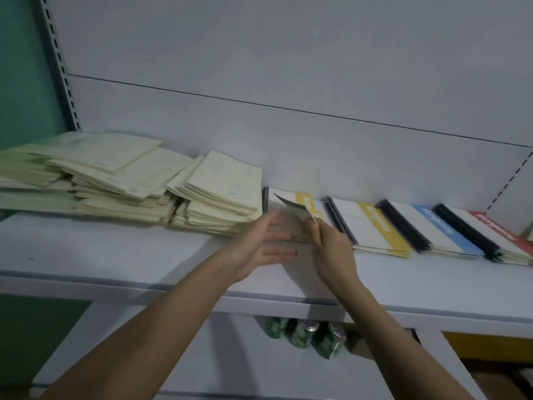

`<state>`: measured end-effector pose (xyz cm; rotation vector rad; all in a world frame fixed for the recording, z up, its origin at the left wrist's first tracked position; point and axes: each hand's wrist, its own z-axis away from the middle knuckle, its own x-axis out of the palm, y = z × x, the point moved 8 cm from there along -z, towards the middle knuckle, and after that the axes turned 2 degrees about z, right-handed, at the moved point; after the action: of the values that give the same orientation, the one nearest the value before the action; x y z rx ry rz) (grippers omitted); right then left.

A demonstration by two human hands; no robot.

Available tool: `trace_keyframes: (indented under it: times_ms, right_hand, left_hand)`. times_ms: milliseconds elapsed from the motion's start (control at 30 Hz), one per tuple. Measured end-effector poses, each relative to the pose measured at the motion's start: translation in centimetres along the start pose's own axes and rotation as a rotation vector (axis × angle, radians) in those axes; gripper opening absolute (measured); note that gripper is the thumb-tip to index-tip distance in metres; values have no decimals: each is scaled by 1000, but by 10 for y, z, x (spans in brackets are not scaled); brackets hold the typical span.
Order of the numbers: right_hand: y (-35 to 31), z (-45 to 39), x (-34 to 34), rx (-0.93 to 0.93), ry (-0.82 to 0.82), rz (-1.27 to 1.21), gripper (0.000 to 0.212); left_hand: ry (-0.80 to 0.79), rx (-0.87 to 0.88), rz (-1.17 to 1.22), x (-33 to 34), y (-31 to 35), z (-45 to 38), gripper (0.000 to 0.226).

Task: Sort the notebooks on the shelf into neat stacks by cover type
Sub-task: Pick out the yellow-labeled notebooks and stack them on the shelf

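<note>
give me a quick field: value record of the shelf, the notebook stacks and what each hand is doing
shelf: white shelf, notebooks along the back
left side: messy pile of pale green notebooks, askew
right side: yellow stripe stack, blue stripe stack, red stripe stack, fairly neat
left hand: left hand open, flat against a notebook
right hand: right hand grips yellow stripe notebook, lifted and tilted
below shelf: green bottles
</note>
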<state>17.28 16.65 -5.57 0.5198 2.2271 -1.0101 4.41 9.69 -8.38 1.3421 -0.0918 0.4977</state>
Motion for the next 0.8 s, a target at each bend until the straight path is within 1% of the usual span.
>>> trace_keyframes:
  times_ms: [67, 100, 133, 167, 200, 233, 267, 300, 333, 367, 400, 433, 467, 533, 567, 633, 700, 733, 800]
  right_hand:
    - [-14, -2, -13, -48, 25, -97, 30]
    - [-25, -1, -16, -121, 11, -103, 29]
    - [-37, 0, -17, -224, -11, -72, 30]
    - [-45, 1, -16, -328, -46, -16, 34]
    - [-49, 0, -12, -389, -95, 15, 38]
    - [-48, -2, -9, -385, -147, -5, 41]
    - [-46, -4, -9, -335, -164, -77, 43]
    - [-41, -7, -13, -260, -110, -166, 42]
    - [-31, -11, -18, -170, -2, -239, 37]
    - [-19, -14, -22, -82, 108, -265, 31]
    - [-7, -17, -21, -8, 165, -244, 26]
    - [2, -22, -13, 46, 144, -202, 25]
    - [8, -29, 2, 63, 50, -129, 26]
    - [12, -38, 37, -11, -205, 96, 38]
    - [11, -40, 52, -56, -301, 182, 47]
    - [11, -44, 74, -113, -430, 269, 61]
    - [15, -46, 89, -140, -501, 341, 68]
    - [18, -47, 92, -148, -496, 369, 69]
    - [19, -48, 88, -173, -422, 398, 66]
  left_hand:
    - [-127, -95, 187, 20, 9, -12, 48]
    - [-146, -106, 256, 26, 17, -17, 45]
    - [-137, -98, 276, 28, 24, -21, 39]
    - [-93, -74, 233, 27, 32, -24, 34]
    - [-45, -49, 164, 23, 39, -26, 32]
    - [5, -13, 102, 17, 46, -29, 32]
    - [43, 26, 60, 9, 53, -30, 32]
    - [75, 66, 30, 1, 61, -30, 33]
    - [109, 105, 11, -8, 69, -29, 33]
    - [147, 146, -5, -18, 79, -25, 33]
    - [184, 183, -20, -28, 88, -22, 32]
    - [216, 212, -28, -38, 96, -18, 30]
    - [240, 237, -31, -46, 103, -15, 28]
    - [282, 263, -41, -61, 111, -7, 27]
    - [298, 267, -49, -68, 114, -5, 27]
    - [318, 264, -56, -81, 115, -3, 28]
    - [323, 258, -79, -91, 116, -1, 28]
    - [325, 251, -93, -96, 115, 0, 29]
    - [333, 237, -97, -104, 114, 0, 34]
